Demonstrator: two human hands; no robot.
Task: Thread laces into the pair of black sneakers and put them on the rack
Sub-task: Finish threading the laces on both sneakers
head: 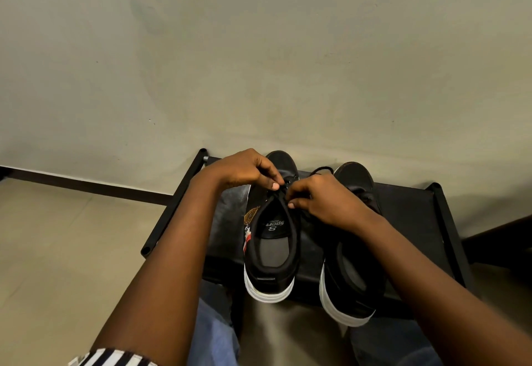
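Observation:
Two black sneakers with white soles stand side by side on the black rack (408,221), toes toward the wall. Over the tongue of the left sneaker (270,250), my left hand (244,168) pinches a black lace (283,190) between thumb and fingers. My right hand (322,201) pinches the same lace from the right, close to the left hand. A loop of lace (322,169) sticks up behind my right hand. My right forearm crosses over the right sneaker (354,279) and hides its middle.
The rack stands against a plain beige wall (259,63) with a dark skirting (86,186) at the left. Beige floor tiles (57,250) lie to the left of the rack. My knees in blue jeans (213,337) are just below the rack's front edge.

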